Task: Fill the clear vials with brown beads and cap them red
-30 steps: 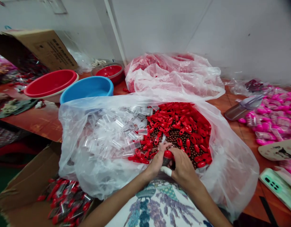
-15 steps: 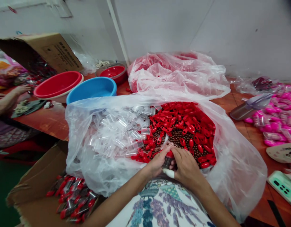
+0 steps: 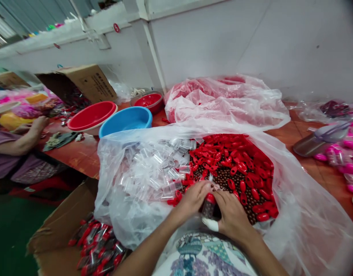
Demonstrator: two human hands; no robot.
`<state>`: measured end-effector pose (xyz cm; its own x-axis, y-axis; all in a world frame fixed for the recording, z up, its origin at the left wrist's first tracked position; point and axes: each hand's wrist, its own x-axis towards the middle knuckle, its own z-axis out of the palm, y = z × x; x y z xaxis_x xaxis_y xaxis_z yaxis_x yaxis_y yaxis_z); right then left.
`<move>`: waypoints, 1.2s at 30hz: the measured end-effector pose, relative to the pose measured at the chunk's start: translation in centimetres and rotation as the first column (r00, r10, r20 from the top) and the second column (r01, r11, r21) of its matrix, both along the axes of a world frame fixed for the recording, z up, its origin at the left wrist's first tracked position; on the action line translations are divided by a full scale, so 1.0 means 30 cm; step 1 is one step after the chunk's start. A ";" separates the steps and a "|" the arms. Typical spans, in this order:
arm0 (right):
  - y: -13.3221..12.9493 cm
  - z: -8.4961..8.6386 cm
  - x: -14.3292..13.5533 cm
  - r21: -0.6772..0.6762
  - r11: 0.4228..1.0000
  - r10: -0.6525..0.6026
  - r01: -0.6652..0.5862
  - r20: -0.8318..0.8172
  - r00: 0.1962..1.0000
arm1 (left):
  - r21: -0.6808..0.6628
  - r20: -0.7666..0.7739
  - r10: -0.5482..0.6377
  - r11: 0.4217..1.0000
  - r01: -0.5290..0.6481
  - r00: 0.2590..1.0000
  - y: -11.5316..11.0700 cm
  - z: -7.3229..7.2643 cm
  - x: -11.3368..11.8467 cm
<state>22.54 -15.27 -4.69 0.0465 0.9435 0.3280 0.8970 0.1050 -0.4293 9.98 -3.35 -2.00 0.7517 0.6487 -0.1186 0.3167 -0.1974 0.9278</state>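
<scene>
Between my two hands is a small clear plastic tube with a red cap [image 3: 208, 207], dark with brown balls inside. My left hand [image 3: 192, 201] closes on its left side. My right hand [image 3: 231, 209] holds it from the right, with a white wrapping on one digit just under the tube. Beyond my fingertips lie loose brown balls [image 3: 224, 178] and red plastic caps [image 3: 236, 153]. Left of them is a heap of empty clear tubes [image 3: 150, 168]. All these rest on a spread white plastic bag [image 3: 305, 207]. Some of my fingertips are hidden.
A carton [image 3: 58, 218] of filled red-capped tubes [image 3: 100, 245] stands low at left. Behind the bag are a blue basin [image 3: 126, 120], a red basin [image 3: 92, 117] and a bagged red heap [image 3: 222, 99]. At right is a lidded cup [image 3: 312, 143]. Another person's arm [image 3: 30, 138] shows at far left.
The view has swung left and up, so everything sits further right and lower. Both hands stay around the tube, which now shows more plainly between them.
</scene>
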 end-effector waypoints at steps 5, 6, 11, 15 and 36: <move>0.001 -0.012 -0.037 -0.161 0.987 0.010 -0.007 0.019 1.000 | 0.703 -0.421 0.238 0.696 0.149 0.875 0.208 -0.010 -0.039; -0.001 -0.015 -0.041 -0.182 0.983 0.024 -0.019 0.025 0.999 | 0.722 -0.477 0.231 0.653 0.229 0.848 0.237 -0.019 -0.043; -0.004 -0.020 0.004 -0.151 0.988 -0.021 0.024 0.025 0.999 | 0.705 -0.568 0.099 0.572 0.420 0.817 0.303 -0.040 -0.048; 0.001 0.000 0.058 -0.096 0.993 -0.070 0.071 0.014 0.997 | 0.693 -0.540 0.052 0.595 0.408 0.840 0.316 -0.043 -0.051; -0.025 -0.013 0.002 -0.205 0.970 0.109 -0.134 -0.125 0.986 | 0.018 -0.235 0.055 0.998 -0.052 0.970 0.096 -0.078 0.180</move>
<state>22.60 -16.01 -5.07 -0.0478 0.9917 0.1190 0.8283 0.1059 -0.5502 15.39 -0.46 -4.35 0.6678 0.6894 -0.2806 0.5365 -0.1846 0.8234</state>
